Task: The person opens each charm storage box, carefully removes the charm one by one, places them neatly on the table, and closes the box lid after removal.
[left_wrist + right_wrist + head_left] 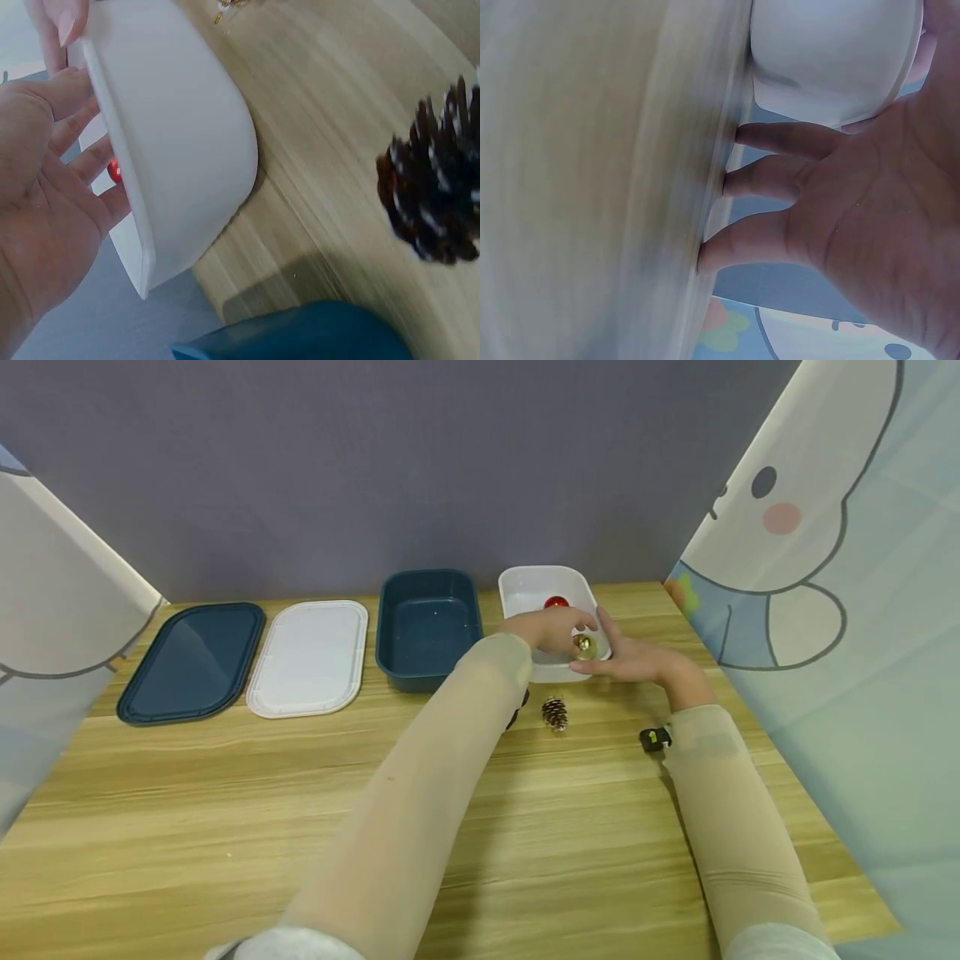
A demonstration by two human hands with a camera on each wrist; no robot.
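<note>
A white container stands near the back wall, with a red ball and a shiny gold ball inside. My left hand reaches over its rim, fingers and thumb curled about the gold ball at the right end. In the left wrist view, the container wall hides those fingertips, and a bit of the red ball shows between fingers. My right hand lies against the container's right end, thumb and forefinger spread at its rim. Its other fingers reach down to the tabletop in the right wrist view.
Left of the white container is a dark blue container. Farther left lie a white lid and a dark blue lid. A pine cone sits in front of the white container. A grey wall closes off the back.
</note>
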